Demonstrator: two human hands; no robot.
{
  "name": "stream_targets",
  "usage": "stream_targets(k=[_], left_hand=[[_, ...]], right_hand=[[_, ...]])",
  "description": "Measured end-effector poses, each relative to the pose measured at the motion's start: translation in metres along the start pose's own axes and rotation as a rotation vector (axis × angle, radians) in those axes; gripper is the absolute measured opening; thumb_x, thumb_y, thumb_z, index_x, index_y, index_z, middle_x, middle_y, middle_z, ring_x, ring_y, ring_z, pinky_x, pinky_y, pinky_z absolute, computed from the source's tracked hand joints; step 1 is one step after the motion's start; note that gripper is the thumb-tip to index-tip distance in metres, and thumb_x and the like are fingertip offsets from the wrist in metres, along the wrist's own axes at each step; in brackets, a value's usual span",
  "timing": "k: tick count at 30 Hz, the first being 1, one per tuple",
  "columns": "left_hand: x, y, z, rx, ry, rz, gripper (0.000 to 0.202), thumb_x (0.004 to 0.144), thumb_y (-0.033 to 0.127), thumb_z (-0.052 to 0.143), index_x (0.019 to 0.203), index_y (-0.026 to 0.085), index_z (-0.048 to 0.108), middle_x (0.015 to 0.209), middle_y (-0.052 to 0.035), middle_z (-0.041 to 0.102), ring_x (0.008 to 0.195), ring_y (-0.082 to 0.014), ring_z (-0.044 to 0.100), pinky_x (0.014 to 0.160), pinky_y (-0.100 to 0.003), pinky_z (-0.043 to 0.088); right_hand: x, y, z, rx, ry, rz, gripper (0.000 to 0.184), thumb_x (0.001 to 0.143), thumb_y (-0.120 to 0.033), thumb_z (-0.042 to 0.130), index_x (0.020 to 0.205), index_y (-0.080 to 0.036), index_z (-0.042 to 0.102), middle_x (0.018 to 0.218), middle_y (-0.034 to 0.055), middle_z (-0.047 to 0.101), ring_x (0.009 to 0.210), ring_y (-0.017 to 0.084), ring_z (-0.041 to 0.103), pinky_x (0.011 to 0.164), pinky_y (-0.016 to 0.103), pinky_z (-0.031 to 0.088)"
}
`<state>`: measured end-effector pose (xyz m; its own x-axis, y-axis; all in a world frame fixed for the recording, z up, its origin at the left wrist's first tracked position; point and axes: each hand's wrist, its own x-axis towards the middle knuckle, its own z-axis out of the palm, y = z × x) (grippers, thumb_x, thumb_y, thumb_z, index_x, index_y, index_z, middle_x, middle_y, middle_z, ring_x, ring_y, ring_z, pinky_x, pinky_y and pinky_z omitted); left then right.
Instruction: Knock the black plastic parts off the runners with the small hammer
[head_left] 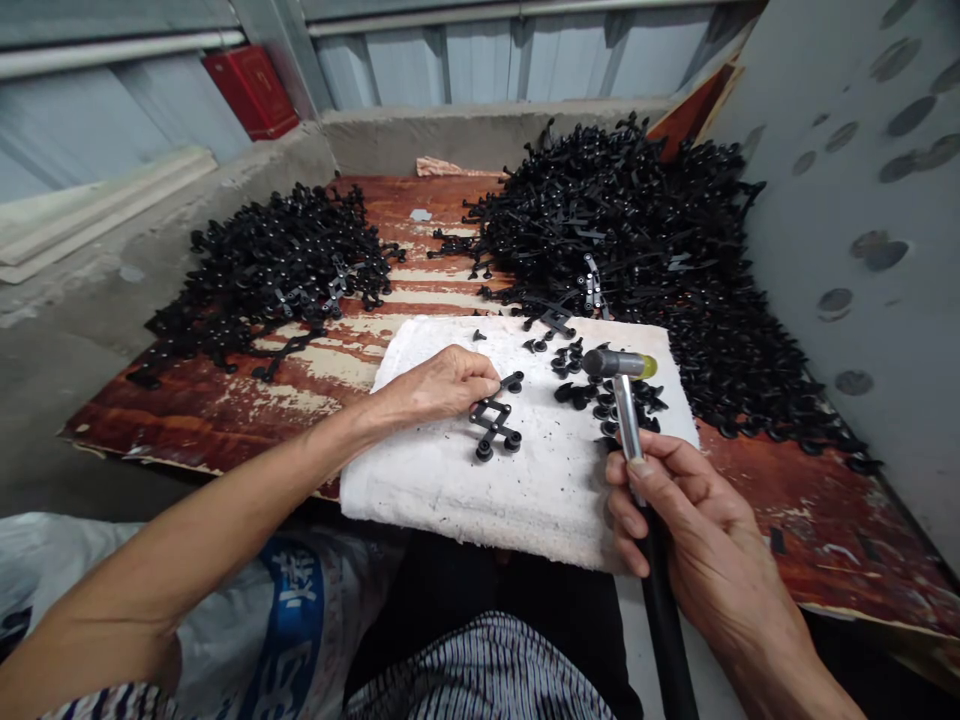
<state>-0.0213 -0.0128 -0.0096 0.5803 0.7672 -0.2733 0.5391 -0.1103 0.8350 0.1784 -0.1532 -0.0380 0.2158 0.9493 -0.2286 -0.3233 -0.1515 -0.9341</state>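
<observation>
My left hand [442,382] is closed on the upper end of a black scissor linkage [493,424], whose crossed bars and round feet hang over the white towel [435,490]. My right hand [690,510] grips a mallet [628,400] by its metal shaft and black handle. The mallet's head, dark at one end and yellow at the other, is above a group of small black round-headed parts [574,395] on the towel. Another black linkage [553,318] lies at the towel's far edge.
A large heap of black parts [622,220] covers the back right of the worn red-brown board [420,235]. A smaller heap of black linkages [277,260] is at the left. A red box [251,92] stands by the wall, and a printed white sack [225,590] lies low at left.
</observation>
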Motion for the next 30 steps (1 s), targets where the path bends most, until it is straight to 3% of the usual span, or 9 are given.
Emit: stream_targets(k=[8,12,14,17,20,22,25,27,30], left_hand=[[0.001,-0.001,-0.002,0.099,0.011,-0.023,0.016,0.077,0.023,0.051,0.066,0.014,0.059,0.053,0.0048,0.043,0.05,-0.0076,0.036,0.048,-0.022,0.025],[0.003,0.004,-0.004,0.198,0.018,-0.024,0.019,0.076,0.021,0.051,0.058,0.015,0.052,0.051,0.0047,0.04,0.049,-0.0074,0.033,0.047,-0.023,0.023],[0.004,0.006,-0.004,0.246,0.021,-0.011,0.022,0.076,0.02,0.05,0.054,0.016,0.047,0.05,0.0045,0.039,0.047,-0.0071,0.032,0.046,-0.024,0.022],[0.006,0.006,-0.004,0.295,0.023,0.003,0.023,0.076,0.018,0.048,0.053,0.017,0.044,0.05,0.0046,0.037,0.047,-0.0069,0.031,0.046,-0.024,0.021],[0.005,0.005,-0.003,0.299,0.019,0.032,0.023,0.076,0.018,0.047,0.053,0.017,0.043,0.052,0.0046,0.037,0.048,-0.0069,0.031,0.047,-0.024,0.022],[0.005,0.006,-0.003,0.311,0.023,0.04,0.025,0.077,0.018,0.046,0.052,0.018,0.042,0.051,0.0045,0.037,0.047,-0.0068,0.031,0.047,-0.024,0.022],[0.005,0.007,-0.002,0.338,0.033,0.039,0.028,0.077,0.016,0.047,0.05,0.018,0.039,0.049,0.0047,0.035,0.047,-0.0066,0.03,0.047,-0.024,0.022],[0.005,0.007,-0.002,0.331,0.033,0.05,0.028,0.077,0.016,0.046,0.05,0.018,0.039,0.049,0.0046,0.035,0.047,-0.0067,0.031,0.047,-0.025,0.022],[0.006,0.005,-0.002,0.29,0.028,0.075,0.026,0.075,0.014,0.047,0.05,0.018,0.039,0.05,0.0051,0.033,0.047,-0.0066,0.029,0.048,-0.025,0.021]], right_hand=[[-0.001,0.003,-0.001,-0.028,-0.024,-0.012,0.028,0.077,-0.04,0.073,0.091,-0.024,0.056,0.071,-0.0034,0.057,0.042,0.007,0.042,0.028,0.016,0.037],[-0.001,0.001,-0.004,-0.232,-0.089,-0.039,0.027,0.083,-0.044,0.066,0.099,-0.024,0.057,0.073,-0.0015,0.059,0.044,0.008,0.043,0.029,0.017,0.037],[0.001,-0.004,-0.004,-0.436,-0.109,-0.134,0.029,0.087,-0.042,0.06,0.11,-0.024,0.059,0.078,0.0022,0.062,0.053,0.012,0.053,0.036,0.02,0.043],[0.007,-0.013,-0.003,-0.721,-0.094,-0.423,0.035,0.091,-0.033,0.054,0.125,-0.024,0.058,0.093,0.0078,0.067,0.077,0.019,0.064,0.061,0.032,0.056],[0.016,-0.018,-0.002,-0.891,-0.055,-0.736,0.043,0.091,-0.021,0.049,0.134,-0.025,0.055,0.106,0.01,0.067,0.088,0.022,0.066,0.081,0.04,0.055],[0.023,-0.018,-0.002,-1.01,-0.068,-0.84,0.048,0.09,-0.016,0.047,0.136,-0.024,0.055,0.099,0.0097,0.066,0.08,0.021,0.065,0.074,0.037,0.056],[0.027,-0.019,-0.001,-1.183,-0.149,-0.848,0.051,0.087,-0.013,0.045,0.135,-0.024,0.058,0.082,0.006,0.063,0.058,0.016,0.058,0.055,0.03,0.053],[0.025,-0.021,0.001,-1.184,-0.153,-0.891,0.053,0.087,-0.01,0.045,0.137,-0.024,0.055,0.087,0.0066,0.065,0.063,0.017,0.06,0.059,0.031,0.054],[0.021,-0.023,0.003,-1.078,-0.027,-1.02,0.057,0.09,-0.009,0.045,0.144,-0.026,0.046,0.101,0.0091,0.067,0.08,0.02,0.064,0.072,0.033,0.056]])
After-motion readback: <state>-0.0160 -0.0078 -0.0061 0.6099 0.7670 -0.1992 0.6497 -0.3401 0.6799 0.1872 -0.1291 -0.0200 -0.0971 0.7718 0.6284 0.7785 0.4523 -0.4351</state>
